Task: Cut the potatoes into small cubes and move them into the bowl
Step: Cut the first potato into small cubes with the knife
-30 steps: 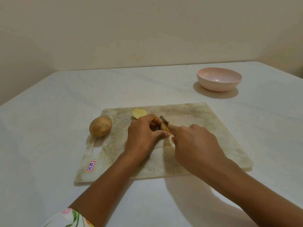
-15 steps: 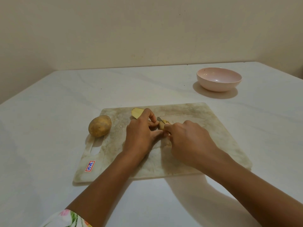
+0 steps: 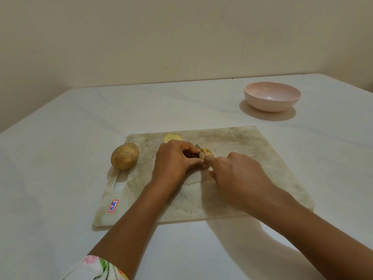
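Note:
A worn pale cutting board [image 3: 252,158] lies on the white table. On it my left hand [image 3: 175,164] curls round a piece of potato [image 3: 206,152], most of it hidden under the fingers. My right hand [image 3: 240,178] grips a knife [image 3: 198,147]; only the blade tip shows, set into the piece. A cut potato half [image 3: 171,137] lies just behind my left hand. A whole potato [image 3: 125,156] sits at the board's left edge. The pink bowl [image 3: 272,97] stands empty at the far right.
The board's handle slot [image 3: 120,183] and a red and blue sticker [image 3: 113,206] are at its near left corner. A plain wall runs behind the table [image 3: 60,138], whose right edge falls away past the bowl.
Both hands stay on the potato piece. The knife blade has shifted a little back and forth across it, and my right hand has moved slightly left toward my left hand.

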